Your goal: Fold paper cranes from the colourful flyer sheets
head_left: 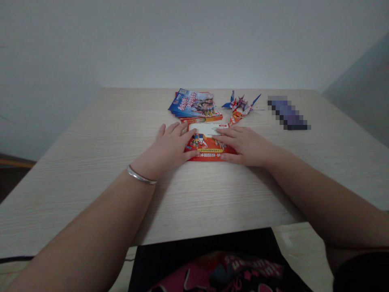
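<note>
A red printed paper sheet (207, 145) lies flat on the light wooden table (100, 138), its far edge folded over so a white strip shows. My left hand (170, 148) rests on the sheet's left side, fingers stretched flat and slightly spread. My right hand (244, 145) presses on the sheet's right side, fingers extended and lying flat on the paper. A silver bracelet (140, 177) circles my left wrist. Both hands touch the paper from opposite sides.
Behind the sheet lies a stack of colourful leaflets (194, 104). To its right stand folded paper cranes (240, 106). A dark blurred object (287, 112) lies at the far right. The table's near edge runs just before my lap.
</note>
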### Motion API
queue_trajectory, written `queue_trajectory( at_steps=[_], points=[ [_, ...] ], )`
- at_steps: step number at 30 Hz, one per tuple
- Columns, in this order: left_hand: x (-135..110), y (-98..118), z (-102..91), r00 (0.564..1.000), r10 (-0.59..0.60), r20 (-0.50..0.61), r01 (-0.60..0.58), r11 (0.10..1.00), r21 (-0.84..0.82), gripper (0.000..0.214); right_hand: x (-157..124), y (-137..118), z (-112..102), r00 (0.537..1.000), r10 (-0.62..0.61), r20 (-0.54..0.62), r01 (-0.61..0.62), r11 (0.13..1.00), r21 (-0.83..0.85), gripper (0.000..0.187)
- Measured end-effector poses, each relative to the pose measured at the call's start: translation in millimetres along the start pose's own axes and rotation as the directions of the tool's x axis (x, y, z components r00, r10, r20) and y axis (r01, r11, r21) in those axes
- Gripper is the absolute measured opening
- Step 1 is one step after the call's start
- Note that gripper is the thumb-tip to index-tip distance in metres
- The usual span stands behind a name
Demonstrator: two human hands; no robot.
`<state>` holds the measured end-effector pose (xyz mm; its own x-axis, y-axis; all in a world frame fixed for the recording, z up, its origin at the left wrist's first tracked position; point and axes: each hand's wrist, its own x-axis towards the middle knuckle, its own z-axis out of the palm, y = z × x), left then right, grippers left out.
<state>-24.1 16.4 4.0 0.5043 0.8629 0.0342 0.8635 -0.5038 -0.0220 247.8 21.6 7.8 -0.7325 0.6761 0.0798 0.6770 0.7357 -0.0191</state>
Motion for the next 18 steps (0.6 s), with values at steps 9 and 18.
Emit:
queue_trajectory(
  at_steps=[9,18],
  points=[
    [3.8,-3.1,-2.8,0.983,0.182,-0.011,-0.183,0.977,-0.109,0.057,-1.5,9.4,-8.5,1.000,0.006,0.009,-0.006,1.000,-0.030,0.067],
    [7.6,-7.8,-6.0,0.971,0.237,-0.015,-0.238,0.967,-0.097,0.048,-4.0,22.3,1.1,0.981,-0.194,-0.015,0.193,0.957,0.215,0.097]
  ],
)
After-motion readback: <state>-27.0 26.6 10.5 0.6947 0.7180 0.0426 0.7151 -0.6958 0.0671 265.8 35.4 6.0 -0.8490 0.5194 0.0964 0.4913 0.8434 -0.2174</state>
